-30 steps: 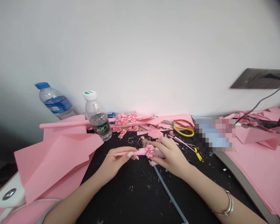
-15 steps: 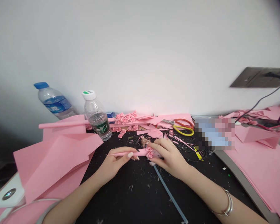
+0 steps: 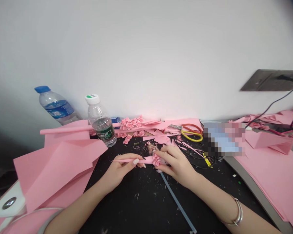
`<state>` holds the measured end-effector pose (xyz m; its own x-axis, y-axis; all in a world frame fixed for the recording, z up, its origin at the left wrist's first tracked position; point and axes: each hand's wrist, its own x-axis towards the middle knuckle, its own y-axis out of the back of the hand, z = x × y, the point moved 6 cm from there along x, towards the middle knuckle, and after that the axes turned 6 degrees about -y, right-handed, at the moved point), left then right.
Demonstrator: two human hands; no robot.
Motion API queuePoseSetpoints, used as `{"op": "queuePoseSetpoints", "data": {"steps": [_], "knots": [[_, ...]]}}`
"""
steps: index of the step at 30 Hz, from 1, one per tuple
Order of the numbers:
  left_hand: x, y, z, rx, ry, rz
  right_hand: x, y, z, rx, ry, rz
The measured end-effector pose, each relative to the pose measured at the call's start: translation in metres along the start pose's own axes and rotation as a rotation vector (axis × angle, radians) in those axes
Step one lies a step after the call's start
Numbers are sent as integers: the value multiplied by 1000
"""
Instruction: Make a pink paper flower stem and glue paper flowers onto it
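My left hand (image 3: pixel 123 166) pinches the rolled stem of a pink paper flower (image 3: pixel 146 160) that lies level above the black tabletop. The stem's thin end sticks out to the left. At the flower's head, the thumb and fingers of my right hand (image 3: pixel 177 162) close around the folded petals and partly hide them. Just beyond the petals is a messy clump (image 3: pixel 151 148) with scraps stuck about it. A translucent glue stick (image 3: pixel 178 201) runs from under my right hand toward the front edge; what its far end meets is hidden.
Scissors (image 3: pixel 190 131) with orange and yellow handles lie behind my right hand, beside paper scraps and cables. Several folded paper roses (image 3: pixel 132 123) are by the wall. Two bottles, one white-capped (image 3: pixel 101 125), stand back left. Pink sheets (image 3: pixel 61 169) spread left and right. A blurred patch (image 3: pixel 224 139) sits right.
Almost nothing differs. Both hands keep the same grip on the paper flower, and the view has shifted very slightly.
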<state>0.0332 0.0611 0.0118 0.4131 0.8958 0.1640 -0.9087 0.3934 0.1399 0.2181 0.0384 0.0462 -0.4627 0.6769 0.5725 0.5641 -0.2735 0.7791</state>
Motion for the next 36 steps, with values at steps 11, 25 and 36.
{"op": "queuePoseSetpoints", "data": {"steps": [11, 25, 36], "knots": [[0, -1, -3, -42, -10, -9, -1, 0, -1, 18, 6, 21], [0, -1, -4, -58, -8, -16, -2, -2, 0, 13, 5, 15], [1, 1, -2, 5, -5, 3, 0, -4, 1, 28, -42, -52]]}}
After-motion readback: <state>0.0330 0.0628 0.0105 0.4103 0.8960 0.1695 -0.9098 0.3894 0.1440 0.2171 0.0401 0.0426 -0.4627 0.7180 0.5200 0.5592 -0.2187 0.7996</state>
